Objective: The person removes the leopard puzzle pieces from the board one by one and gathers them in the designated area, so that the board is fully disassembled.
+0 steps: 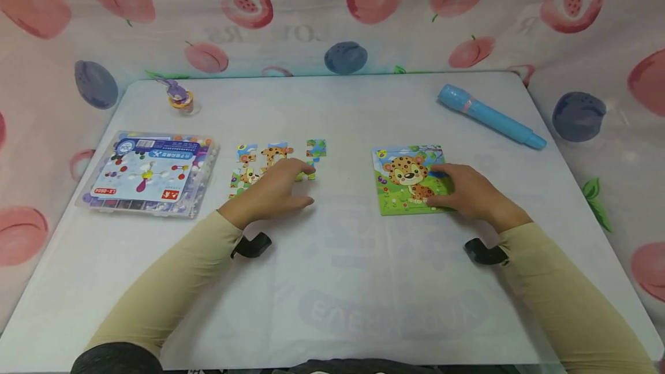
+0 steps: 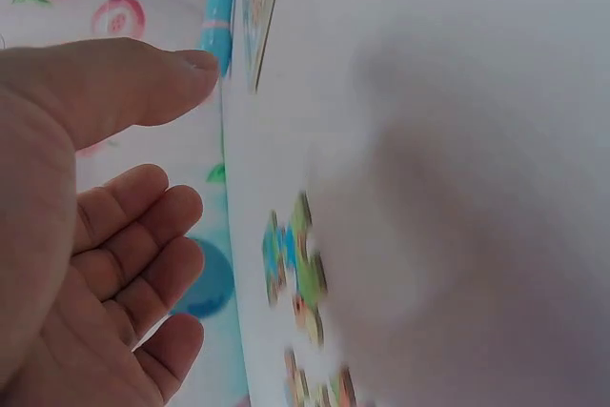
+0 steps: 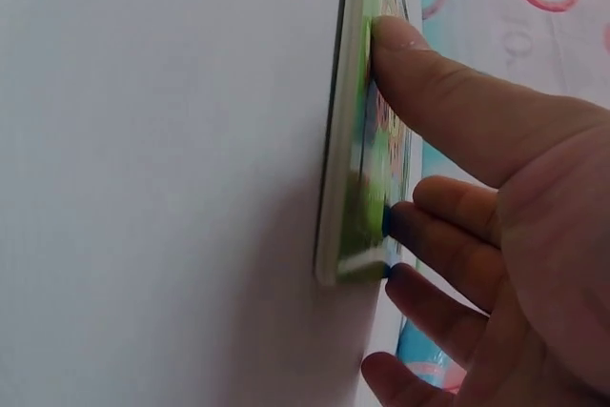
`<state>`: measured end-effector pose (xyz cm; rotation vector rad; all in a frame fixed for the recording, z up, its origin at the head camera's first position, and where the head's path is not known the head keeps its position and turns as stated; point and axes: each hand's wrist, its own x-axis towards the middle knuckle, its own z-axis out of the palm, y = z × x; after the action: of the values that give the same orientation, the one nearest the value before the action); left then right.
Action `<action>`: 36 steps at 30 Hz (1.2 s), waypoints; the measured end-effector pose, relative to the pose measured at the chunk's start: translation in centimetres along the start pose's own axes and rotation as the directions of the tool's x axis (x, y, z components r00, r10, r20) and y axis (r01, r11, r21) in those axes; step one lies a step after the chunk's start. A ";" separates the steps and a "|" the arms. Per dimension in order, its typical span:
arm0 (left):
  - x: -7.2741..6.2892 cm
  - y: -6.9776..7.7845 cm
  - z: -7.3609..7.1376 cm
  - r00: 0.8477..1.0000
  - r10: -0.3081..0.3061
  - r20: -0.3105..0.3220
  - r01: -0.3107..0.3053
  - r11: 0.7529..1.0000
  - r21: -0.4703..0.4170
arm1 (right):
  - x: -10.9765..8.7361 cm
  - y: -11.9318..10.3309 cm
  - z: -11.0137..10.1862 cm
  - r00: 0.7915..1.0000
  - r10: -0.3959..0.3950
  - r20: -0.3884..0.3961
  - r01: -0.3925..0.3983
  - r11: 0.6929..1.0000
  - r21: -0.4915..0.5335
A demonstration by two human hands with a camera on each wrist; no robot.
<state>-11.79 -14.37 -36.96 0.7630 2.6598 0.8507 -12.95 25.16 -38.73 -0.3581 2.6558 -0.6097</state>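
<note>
My left hand [image 1: 280, 186] hovers over several jigsaw pieces [image 1: 316, 148], its thumb and fingers spread apart with nothing between them. Those pieces lie in loose rows with gaps and show parts of a leopard picture; the hand hides some of them. In the left wrist view, the pieces [image 2: 307, 278] lie beyond the fingers. At the right edge of a square leopard puzzle board [image 1: 407, 183] is my right hand [image 1: 470, 195]. The right wrist view shows its thumb [image 3: 405, 40] resting on the board's face, and the loosely bent fingers [image 3: 443, 235] reach the board's edge.
A clear plastic case [image 1: 145, 175] with a blue and white label lies at the left. Behind it stands a small purple figurine [image 1: 179, 97]. A light-blue tube-shaped object [image 1: 490, 115] lies at the back right.
</note>
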 end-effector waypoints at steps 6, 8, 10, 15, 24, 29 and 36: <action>2.0 1.4 1.2 0.998 0.051 0.037 -0.051 0.999 -0.003 | -0.2 0.5 -0.3 0.999 -0.036 0.012 0.036 0.999 0.013; 2.7 1.8 1.6 0.996 0.066 0.052 -0.066 0.998 -0.008 | -0.2 0.6 -0.3 0.999 -0.037 0.019 0.037 0.999 0.021; 3.4 2.2 2.2 0.994 0.078 0.070 -0.077 0.997 -0.012 | -0.3 0.6 -0.4 0.999 -0.034 0.026 0.033 0.999 0.031; 5.0 3.4 3.4 0.990 0.082 0.113 -0.081 0.997 -0.006 | -0.3 0.8 -0.6 0.998 -0.031 0.047 0.029 0.999 0.043; 7.9 5.4 5.6 0.985 0.088 0.150 -0.089 0.996 0.003 | -0.3 1.2 -0.7 0.998 -0.036 0.049 0.034 0.999 0.041; 9.6 6.6 7.0 0.979 0.100 0.176 -0.107 0.994 0.026 | -0.2 1.2 -0.7 0.998 -0.025 0.050 0.023 0.999 0.036; 11.0 7.8 8.4 0.973 0.092 0.213 -0.101 0.994 0.032 | -0.2 1.1 -0.7 0.998 -0.018 0.056 0.016 0.999 0.044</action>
<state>-14.61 1.01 -39.76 0.9448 2.4767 0.6941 -13.27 26.43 -38.57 -0.3804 2.5840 -0.6517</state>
